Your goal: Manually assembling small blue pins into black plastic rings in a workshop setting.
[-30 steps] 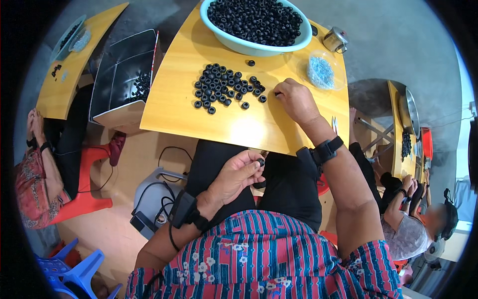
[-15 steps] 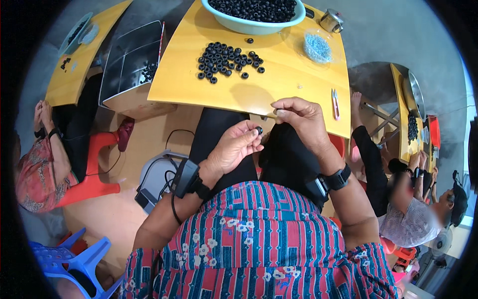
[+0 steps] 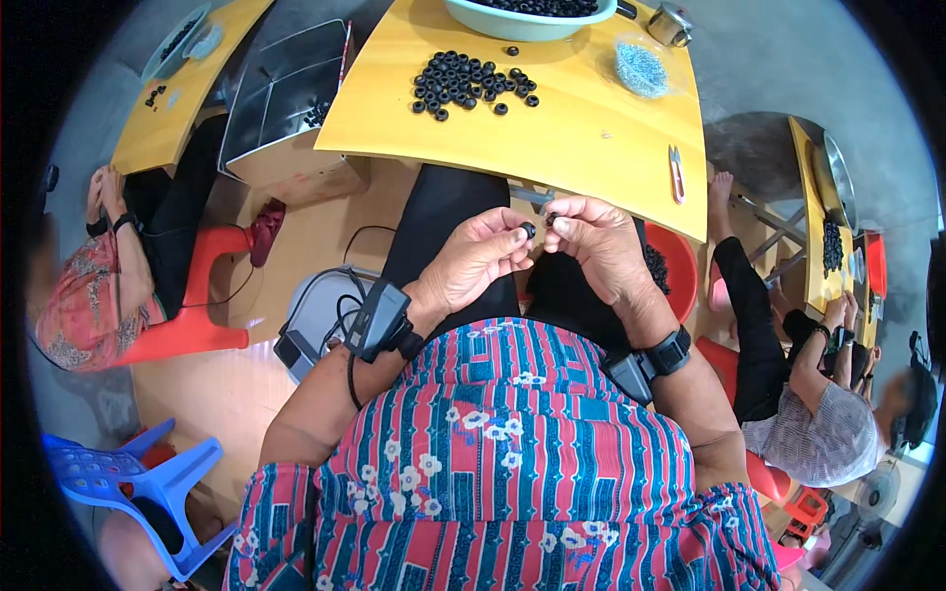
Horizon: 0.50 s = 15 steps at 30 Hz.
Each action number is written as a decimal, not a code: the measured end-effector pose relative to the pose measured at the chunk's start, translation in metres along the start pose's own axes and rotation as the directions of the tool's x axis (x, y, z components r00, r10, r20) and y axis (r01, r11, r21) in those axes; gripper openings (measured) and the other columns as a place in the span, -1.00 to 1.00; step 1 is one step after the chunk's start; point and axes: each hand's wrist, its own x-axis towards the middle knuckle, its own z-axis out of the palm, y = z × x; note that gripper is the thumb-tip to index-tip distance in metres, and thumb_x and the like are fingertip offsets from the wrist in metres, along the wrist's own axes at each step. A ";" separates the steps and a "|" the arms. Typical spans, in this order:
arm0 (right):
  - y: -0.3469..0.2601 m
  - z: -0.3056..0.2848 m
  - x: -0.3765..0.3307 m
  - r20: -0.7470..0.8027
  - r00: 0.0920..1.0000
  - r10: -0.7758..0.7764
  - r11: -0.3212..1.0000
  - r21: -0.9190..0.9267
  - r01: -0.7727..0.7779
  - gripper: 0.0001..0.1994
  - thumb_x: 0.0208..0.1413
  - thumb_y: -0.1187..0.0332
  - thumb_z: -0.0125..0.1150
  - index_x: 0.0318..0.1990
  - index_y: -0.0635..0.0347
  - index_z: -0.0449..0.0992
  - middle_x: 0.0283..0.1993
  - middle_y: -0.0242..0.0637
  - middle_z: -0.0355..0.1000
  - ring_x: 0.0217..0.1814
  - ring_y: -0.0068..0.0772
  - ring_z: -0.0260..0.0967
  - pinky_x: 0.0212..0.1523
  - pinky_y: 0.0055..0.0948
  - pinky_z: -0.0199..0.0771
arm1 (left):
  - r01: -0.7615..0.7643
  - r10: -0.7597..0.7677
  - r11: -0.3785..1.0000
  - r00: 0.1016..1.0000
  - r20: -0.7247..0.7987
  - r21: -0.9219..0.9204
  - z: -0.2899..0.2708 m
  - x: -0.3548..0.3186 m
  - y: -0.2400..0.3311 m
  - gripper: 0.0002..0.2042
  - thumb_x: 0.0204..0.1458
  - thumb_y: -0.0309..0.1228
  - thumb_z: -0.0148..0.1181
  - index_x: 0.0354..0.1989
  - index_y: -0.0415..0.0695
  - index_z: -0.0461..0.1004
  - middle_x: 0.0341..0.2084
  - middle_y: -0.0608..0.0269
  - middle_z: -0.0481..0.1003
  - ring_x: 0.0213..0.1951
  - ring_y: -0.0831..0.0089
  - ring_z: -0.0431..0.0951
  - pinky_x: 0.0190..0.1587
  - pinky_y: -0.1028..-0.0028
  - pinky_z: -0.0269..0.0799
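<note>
Above my lap, my left hand pinches a small round black piece between thumb and fingertips. Just to its right, my right hand holds a smaller dark piece at its fingertips; its exact kind is too small to make out. The two pieces are close but apart. Beyond my hands, the yellow table carries a loose cluster of black ring-like pieces with holes in them. A pale green basin at the far edge is filled with more of them.
On the table's right lie thread snips, a clear bag of bluish bits and a metal cup. A red basin with black pieces stands beside my right knee. An open box is at the left. Other people sit at both sides.
My right hand has come from the table's edge down toward my left hand, bringing its small dark piece near the black piece. The whole view has shifted slightly, with the table now higher up.
</note>
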 end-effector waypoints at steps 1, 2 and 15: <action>0.003 -0.003 0.001 0.000 1.000 0.006 1.000 0.001 -0.006 -0.85 0.05 0.61 0.14 -0.20 0.31 0.51 -0.33 -0.25 0.48 -0.34 -0.46 0.44 -0.27 -0.52 0.50 | 0.001 -0.001 1.000 0.999 0.038 -0.012 -0.001 0.000 -0.001 -0.83 0.14 -0.42 0.08 -0.11 -0.11 0.40 -0.28 0.34 0.48 -0.21 0.57 0.48 -0.07 0.45 0.45; 0.005 -0.005 0.003 -0.012 1.000 0.011 1.000 0.016 -0.011 -0.85 0.05 0.61 0.15 -0.21 0.30 0.52 -0.34 -0.26 0.48 -0.35 -0.48 0.43 -0.27 -0.52 0.49 | 0.003 -0.002 1.000 0.999 0.034 -0.016 -0.003 0.001 0.000 -0.83 0.14 -0.42 0.08 -0.11 -0.11 0.40 -0.28 0.34 0.48 -0.21 0.57 0.48 -0.07 0.45 0.45; 0.002 0.007 0.005 -0.031 1.000 -0.006 0.991 -0.133 0.002 -0.84 0.04 0.62 0.14 -0.20 0.32 0.53 -0.34 -0.26 0.50 -0.36 -0.51 0.45 -0.28 -0.53 0.52 | 0.004 -0.003 0.999 1.000 0.019 -0.034 -0.013 0.008 -0.003 -0.83 0.14 -0.39 0.09 -0.13 -0.13 0.41 -0.27 0.27 0.50 -0.16 0.44 0.51 -0.08 0.48 0.42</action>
